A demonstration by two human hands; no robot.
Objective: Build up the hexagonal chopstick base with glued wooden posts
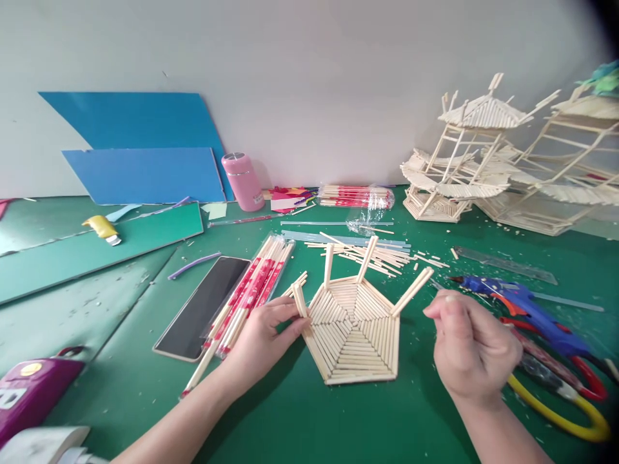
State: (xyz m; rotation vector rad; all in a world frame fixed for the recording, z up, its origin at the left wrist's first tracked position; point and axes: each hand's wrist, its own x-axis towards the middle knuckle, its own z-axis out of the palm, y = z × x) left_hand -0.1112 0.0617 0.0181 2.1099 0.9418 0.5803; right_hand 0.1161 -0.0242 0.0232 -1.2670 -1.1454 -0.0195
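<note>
A six-sided base of wooden sticks [347, 351], laid in a web pattern, rests on the green table in front of me. Several short stick posts stand up from its corners; the far-right post [412, 291] leans outward. My left hand [268, 332] pinches the base's left corner, with thumb and fingers at the foot of the left post [299, 300]. To the right of the base, apart from it, my right hand [471, 341] is closed in a fist above the table. Whatever its fingers may hold is hidden.
A blue glue gun [532, 316] and yellow-handled tool [561, 406] lie right. Loose sticks [372, 256] lie behind the base; packaged chopsticks [256, 283] and a phone [200, 309] lie left. A pink bottle [243, 182] and stick pagoda models [464, 161] stand at the back.
</note>
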